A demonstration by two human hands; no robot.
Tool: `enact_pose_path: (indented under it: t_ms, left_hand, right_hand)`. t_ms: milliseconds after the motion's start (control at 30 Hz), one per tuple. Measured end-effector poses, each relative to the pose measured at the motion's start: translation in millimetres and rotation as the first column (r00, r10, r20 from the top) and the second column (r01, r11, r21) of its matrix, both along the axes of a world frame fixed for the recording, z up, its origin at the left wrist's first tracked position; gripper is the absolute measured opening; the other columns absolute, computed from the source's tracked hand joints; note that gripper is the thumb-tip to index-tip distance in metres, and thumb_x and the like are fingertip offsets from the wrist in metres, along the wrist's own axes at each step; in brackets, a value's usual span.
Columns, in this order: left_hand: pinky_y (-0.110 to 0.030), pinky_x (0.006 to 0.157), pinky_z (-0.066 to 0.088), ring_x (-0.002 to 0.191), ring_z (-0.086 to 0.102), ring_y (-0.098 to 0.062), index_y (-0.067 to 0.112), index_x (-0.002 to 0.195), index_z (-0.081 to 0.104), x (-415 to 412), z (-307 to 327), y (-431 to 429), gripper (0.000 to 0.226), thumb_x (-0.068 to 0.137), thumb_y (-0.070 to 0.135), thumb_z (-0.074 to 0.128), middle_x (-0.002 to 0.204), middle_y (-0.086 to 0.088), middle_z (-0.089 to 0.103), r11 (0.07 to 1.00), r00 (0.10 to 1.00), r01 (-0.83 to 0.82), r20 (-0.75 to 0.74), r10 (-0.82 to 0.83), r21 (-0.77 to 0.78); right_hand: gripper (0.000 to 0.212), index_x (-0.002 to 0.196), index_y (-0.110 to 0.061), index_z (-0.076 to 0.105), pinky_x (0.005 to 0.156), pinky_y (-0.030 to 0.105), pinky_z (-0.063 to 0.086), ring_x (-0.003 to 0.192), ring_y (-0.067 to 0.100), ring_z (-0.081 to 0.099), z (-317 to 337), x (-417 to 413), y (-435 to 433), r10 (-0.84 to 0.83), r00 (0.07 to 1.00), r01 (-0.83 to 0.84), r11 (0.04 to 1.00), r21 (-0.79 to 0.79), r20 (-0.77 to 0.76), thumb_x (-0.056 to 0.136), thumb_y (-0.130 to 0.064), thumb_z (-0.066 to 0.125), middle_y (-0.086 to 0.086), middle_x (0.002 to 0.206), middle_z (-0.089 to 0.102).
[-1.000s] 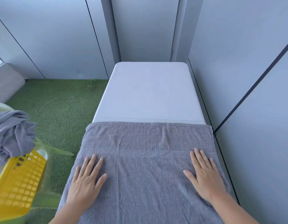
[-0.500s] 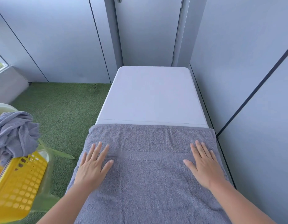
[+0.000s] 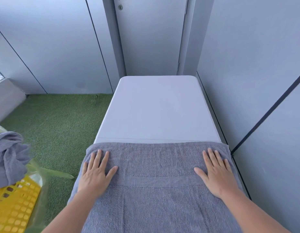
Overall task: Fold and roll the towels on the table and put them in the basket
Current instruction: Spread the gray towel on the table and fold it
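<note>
Both hands, left hand [image 3: 95,172] and right hand [image 3: 216,174], press spread flat on the towel [image 3: 156,199] (near its far corners) to smooth it on the table [image 3: 156,111].

We see one grey towel [image 3: 156,195] spread flat across the near end of the surface [image 3: 156,108], edge to edge. A crumpled towel [image 3: 8,155] lies heaped on the yellow perforated basket [image 3: 14,209] — off the left edge.

The left hand [image 3: 95,174] and right hand [image 3: 216,175] are bare, each showing five slim fingers. The left forearm [image 3: 68,214] and right forearm [image 3: 257,214] are bare down to the picture's lower edge.
</note>
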State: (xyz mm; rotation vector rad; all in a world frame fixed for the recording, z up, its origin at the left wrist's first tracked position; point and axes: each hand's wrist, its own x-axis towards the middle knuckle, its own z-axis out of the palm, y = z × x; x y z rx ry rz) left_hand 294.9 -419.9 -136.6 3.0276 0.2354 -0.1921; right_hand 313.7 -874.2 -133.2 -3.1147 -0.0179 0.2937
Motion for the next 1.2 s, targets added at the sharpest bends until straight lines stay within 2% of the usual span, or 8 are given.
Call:
enact_pose_path:
  t_ms: [400,533,600,700,800,900,1033,1200]
  left_hand:
    - [-0.044,0.125,-0.005,0.151,-0.024,-0.017,0.037,0.152,-0.024,1,12,-17,0.089,0.077,0.084,-0.016,0.165,0.007,-0.023,1.000,0.999,0.009,-0.051,-0.008,0.016]
    - [-0.043,0.124,-0.009,0.147,-0.032,-0.013,0.039,0.155,-0.019,-37,31,-83,0.071,0.095,0.073,-0.001,0.163,0.010,-0.027,0.983,0.986,0.161,0.052,-0.157,-0.083]
    - [-0.043,0.123,-0.008,0.149,-0.028,-0.011,0.040,0.157,-0.011,-71,29,-120,0.065,0.101,0.068,0.008,0.164,0.012,-0.022,0.950,0.957,0.286,0.096,-0.275,-0.124]
    - [-0.045,0.119,0.008,0.155,0.002,-0.019,0.034,0.160,0.014,-125,15,-147,0.064,0.104,0.063,0.020,0.168,0.007,0.006,0.901,0.907,0.420,0.055,-0.416,-0.107]
    - [-0.043,0.118,0.013,0.153,0.017,-0.021,0.033,0.158,0.025,-156,0,-109,0.065,0.102,0.065,0.023,0.166,0.006,0.019,0.934,0.935,0.353,0.043,-0.351,-0.059]
    - [-0.038,0.122,0.005,0.155,0.004,-0.015,0.040,0.159,0.015,-172,-4,-25,0.071,0.097,0.074,0.012,0.167,0.011,0.011,0.989,0.989,0.147,0.031,-0.147,0.016]
    - [-0.041,0.124,0.006,0.153,-0.008,-0.009,0.037,0.159,0.011,-186,14,25,0.084,0.088,0.080,-0.002,0.166,0.015,0.001,1.000,1.000,0.007,-0.008,-0.007,0.007]
    - [-0.040,0.122,-0.008,0.150,-0.025,-0.011,0.041,0.157,-0.006,-184,33,-82,0.074,0.092,0.076,-0.006,0.165,0.012,-0.017,0.962,0.968,0.250,0.036,-0.248,-0.110]
  right_hand:
    - [0.089,0.153,-0.021,-0.021,0.122,0.049,-0.002,0.147,0.021,-0.024,19,12,5,0.012,0.993,-0.017,0.999,-0.043,-0.116,0.084,-0.076,-0.009,0.002,0.159,-0.029]
    - [0.079,0.151,-0.021,-0.025,0.121,0.050,-0.010,0.144,0.025,-0.029,38,-36,62,0.189,0.979,-0.187,0.982,0.033,-0.071,0.093,-0.071,-0.005,0.006,0.156,-0.035]
    - [0.076,0.156,-0.022,-0.011,0.120,0.050,-0.008,0.148,0.023,-0.022,30,-78,102,0.303,0.953,-0.299,0.946,0.122,-0.013,0.098,-0.067,0.006,0.004,0.160,-0.027]
    - [0.072,0.154,-0.016,0.028,0.113,0.047,0.013,0.150,0.025,0.018,10,-136,137,0.391,0.920,-0.384,0.905,0.183,-0.007,0.097,-0.059,0.034,0.003,0.163,0.010]
    - [0.073,0.155,-0.020,0.028,0.113,0.045,0.015,0.150,0.023,0.017,3,-164,114,0.371,0.928,-0.372,0.918,0.136,0.033,0.097,-0.064,0.033,0.003,0.164,0.017]
    - [0.072,0.156,-0.022,0.022,0.115,0.043,0.009,0.151,0.023,0.013,6,-166,47,0.276,0.958,-0.277,0.961,0.008,0.082,0.099,-0.066,0.028,0.003,0.165,0.011]
    - [0.080,0.157,-0.023,0.019,0.119,0.041,0.000,0.152,0.019,-0.002,15,-168,-21,0.082,0.997,-0.082,0.996,-0.035,-0.012,0.095,-0.072,0.007,0.001,0.165,0.001]
    - [0.075,0.158,-0.024,0.004,0.117,0.045,0.002,0.152,0.021,-0.008,25,-192,73,0.256,0.966,-0.257,0.960,0.109,0.021,0.098,-0.069,0.014,0.001,0.165,-0.008]
